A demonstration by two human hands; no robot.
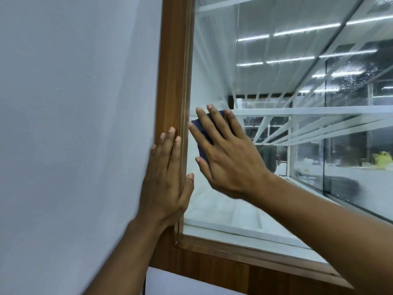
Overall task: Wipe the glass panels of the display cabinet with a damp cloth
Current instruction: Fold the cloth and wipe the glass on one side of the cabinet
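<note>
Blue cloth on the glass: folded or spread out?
Folded, it seems: the dark blue cloth is a compact pad almost covered by the flat right hand pressing it on the glass panel.

The wall on the left is a plain, pale grey-white. The cabinet frame is warm mid-brown, with fine vertical wood grain and a thin lighter line along its inner edge. The cloth is dark navy blue, with no visible pattern. The glass panel is clear, crossed by faint milky-white streaks that fan downward and by bright white bars of reflected strip lights. Farther right, a darker pane is speckled with tiny white droplets. The shelves inside are white. A small yellow-green object shows at the far right. The panel below the frame is white.
</note>
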